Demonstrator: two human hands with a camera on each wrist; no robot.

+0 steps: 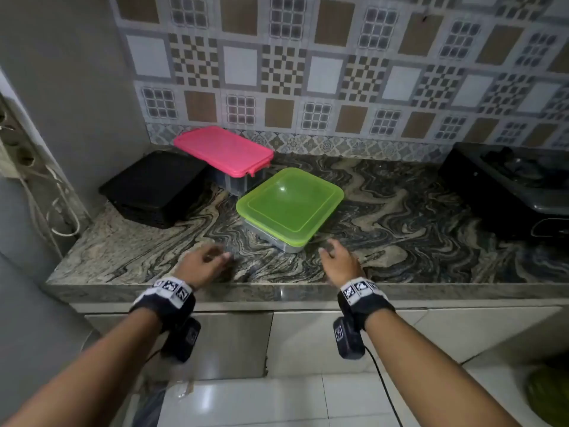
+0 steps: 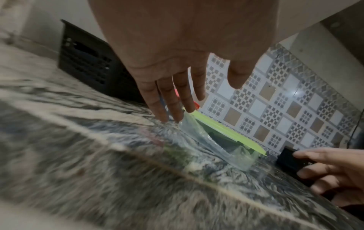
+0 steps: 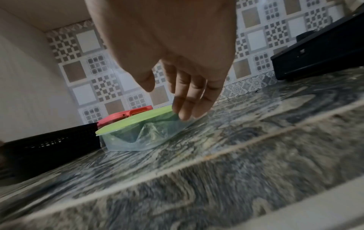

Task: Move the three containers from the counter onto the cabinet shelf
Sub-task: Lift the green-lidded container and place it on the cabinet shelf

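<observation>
Three containers sit on the marbled counter [image 1: 400,211]. Nearest is a clear box with a green lid [image 1: 289,204] [image 2: 222,137] [image 3: 135,124]. Behind it stands a clear box with a pink lid [image 1: 223,149] [image 3: 126,116], and a black slotted basket [image 1: 151,188] [image 2: 86,62] [image 3: 49,147] lies at the left. My left hand [image 1: 209,260] [image 2: 177,93] hovers open just left of the green-lidded box's near corner. My right hand [image 1: 335,257] [image 3: 187,96] hovers open just right of that corner. Neither hand holds anything.
A black stove [image 1: 508,186] [image 3: 319,54] occupies the counter's right end. A patterned tile wall [image 1: 308,72] backs the counter, and a grey wall with cables [image 1: 46,195] closes the left side. Below the counter edge are closed cabinet doors [image 1: 308,340].
</observation>
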